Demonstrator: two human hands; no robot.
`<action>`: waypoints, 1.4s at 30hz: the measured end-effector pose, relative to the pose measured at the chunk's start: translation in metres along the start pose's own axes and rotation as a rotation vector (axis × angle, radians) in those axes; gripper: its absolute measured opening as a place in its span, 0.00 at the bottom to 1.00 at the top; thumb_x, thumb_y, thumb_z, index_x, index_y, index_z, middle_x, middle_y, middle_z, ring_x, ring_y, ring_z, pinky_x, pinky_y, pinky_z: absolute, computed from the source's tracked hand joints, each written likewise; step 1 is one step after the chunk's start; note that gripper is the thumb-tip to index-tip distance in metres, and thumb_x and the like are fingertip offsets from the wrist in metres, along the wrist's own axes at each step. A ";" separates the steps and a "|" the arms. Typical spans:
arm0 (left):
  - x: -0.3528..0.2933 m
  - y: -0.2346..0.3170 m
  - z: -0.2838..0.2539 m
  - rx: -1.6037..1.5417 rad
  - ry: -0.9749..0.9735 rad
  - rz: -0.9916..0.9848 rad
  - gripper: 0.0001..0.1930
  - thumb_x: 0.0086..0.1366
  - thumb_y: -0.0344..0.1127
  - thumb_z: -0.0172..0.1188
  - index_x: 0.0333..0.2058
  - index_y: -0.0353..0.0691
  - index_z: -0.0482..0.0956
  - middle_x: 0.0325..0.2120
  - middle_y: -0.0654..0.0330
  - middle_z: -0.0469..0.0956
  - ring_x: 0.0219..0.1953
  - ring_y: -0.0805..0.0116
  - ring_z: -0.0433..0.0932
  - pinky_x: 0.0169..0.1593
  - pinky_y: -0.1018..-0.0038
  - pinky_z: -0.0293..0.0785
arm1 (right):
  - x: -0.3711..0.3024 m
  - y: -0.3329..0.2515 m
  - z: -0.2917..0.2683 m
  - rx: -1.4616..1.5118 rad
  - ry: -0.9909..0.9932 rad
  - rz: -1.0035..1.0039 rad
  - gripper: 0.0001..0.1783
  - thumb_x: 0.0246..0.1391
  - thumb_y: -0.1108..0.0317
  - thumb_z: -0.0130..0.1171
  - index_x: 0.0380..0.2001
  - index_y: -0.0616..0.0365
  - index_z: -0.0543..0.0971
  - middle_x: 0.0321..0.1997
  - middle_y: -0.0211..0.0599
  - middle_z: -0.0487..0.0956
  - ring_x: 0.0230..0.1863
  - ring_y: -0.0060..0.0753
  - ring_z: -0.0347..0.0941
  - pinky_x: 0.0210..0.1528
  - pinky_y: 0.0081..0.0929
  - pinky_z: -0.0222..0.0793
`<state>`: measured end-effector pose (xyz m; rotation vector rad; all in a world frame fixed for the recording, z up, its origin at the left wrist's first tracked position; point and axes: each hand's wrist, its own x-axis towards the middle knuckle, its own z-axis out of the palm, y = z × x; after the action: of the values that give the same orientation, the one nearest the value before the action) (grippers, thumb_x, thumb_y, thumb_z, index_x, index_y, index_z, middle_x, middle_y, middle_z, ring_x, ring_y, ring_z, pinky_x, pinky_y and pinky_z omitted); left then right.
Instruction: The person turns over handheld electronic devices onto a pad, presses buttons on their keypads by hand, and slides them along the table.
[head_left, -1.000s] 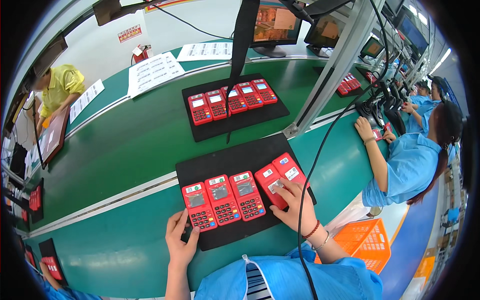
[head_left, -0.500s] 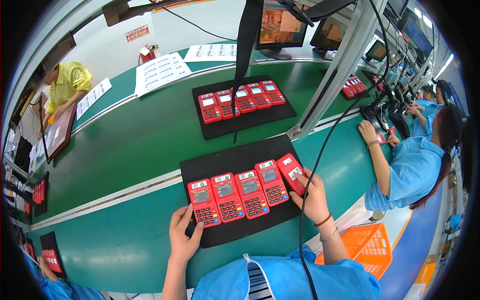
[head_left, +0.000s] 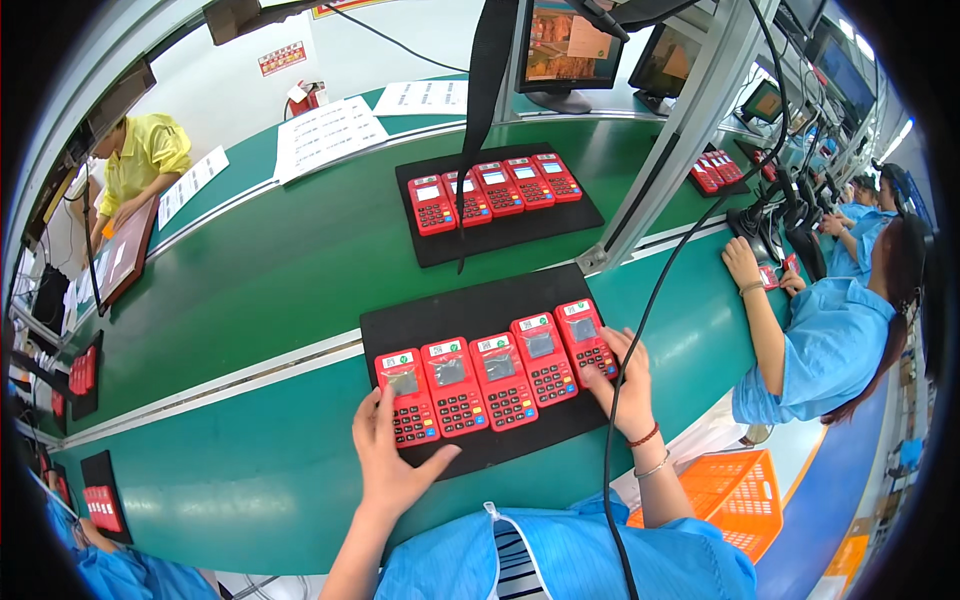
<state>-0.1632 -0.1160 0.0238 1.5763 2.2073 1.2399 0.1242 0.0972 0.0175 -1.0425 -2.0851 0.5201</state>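
So the biggest thing there was the green bench (head_left: 250, 470), with a second green surface (head_left: 270, 300) running along past a pale strip. Off to the right a co-worker in blue (head_left: 830, 340) sat at the same bench, and an orange basket (head_left: 745, 490) was down below the edge. The near black mat (head_left: 430, 310) lay in front of the person, partly over that strip, and the far black mat (head_left: 520, 230) had its own row of red units. The left hand (head_left: 390, 455) was spread, thumb way out from the fingers, fingertips right by the left edge of the leftmost terminal (head_left: 408, 405). The right hand (head_left: 622, 385) was at the right side of the rightmost terminal (head_left: 585, 340), couldn't tell if it was actually pinching it. All five red keypad terminals (head_left: 503, 385) sat face up in a slanted row on the near mat. Tiniest bits: a red bracelet (head_left: 645, 436) and a silvery bangle (head_left: 655, 466) on the right wrist.
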 end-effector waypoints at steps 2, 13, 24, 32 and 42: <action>0.000 0.009 0.011 0.106 -0.019 -0.030 0.60 0.46 0.47 0.83 0.74 0.43 0.55 0.67 0.41 0.54 0.67 0.42 0.59 0.67 0.51 0.62 | -0.005 -0.029 0.002 -0.003 -0.059 -0.008 0.47 0.42 0.54 0.79 0.66 0.53 0.73 0.71 0.55 0.66 0.74 0.65 0.55 0.75 0.57 0.53; 0.018 0.019 0.028 0.252 0.056 -0.093 0.60 0.45 0.50 0.84 0.73 0.47 0.58 0.66 0.37 0.52 0.67 0.38 0.58 0.67 0.49 0.64 | -0.006 -0.046 0.025 -0.249 -0.149 -0.039 0.64 0.28 0.43 0.85 0.71 0.48 0.67 0.78 0.60 0.51 0.78 0.72 0.42 0.75 0.65 0.49; -0.001 0.010 -0.006 0.254 0.001 0.135 0.29 0.53 0.31 0.76 0.55 0.42 0.80 0.61 0.52 0.71 0.62 0.48 0.68 0.65 0.54 0.63 | -0.002 -0.018 -0.017 -0.112 -0.149 -0.143 0.44 0.38 0.61 0.83 0.61 0.56 0.76 0.68 0.55 0.68 0.68 0.61 0.65 0.68 0.51 0.65; 0.015 0.003 -0.006 0.291 -0.118 0.305 0.19 0.57 0.27 0.70 0.49 0.44 0.83 0.56 0.59 0.77 0.55 0.51 0.73 0.59 0.57 0.68 | 0.012 -0.017 -0.027 -0.206 -0.234 -0.162 0.30 0.48 0.77 0.71 0.57 0.53 0.79 0.58 0.45 0.76 0.58 0.53 0.74 0.59 0.42 0.75; 0.028 0.032 -0.008 0.395 -0.329 0.157 0.31 0.59 0.41 0.71 0.61 0.43 0.76 0.55 0.50 0.72 0.54 0.51 0.70 0.59 0.57 0.63 | 0.029 -0.038 -0.029 -0.220 -0.422 -0.061 0.36 0.49 0.68 0.72 0.63 0.51 0.73 0.65 0.52 0.70 0.58 0.62 0.75 0.56 0.47 0.77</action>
<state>-0.1568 -0.0932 0.0603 1.9592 2.2336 0.5326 0.1152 0.0992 0.0724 -1.0561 -2.5858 0.5236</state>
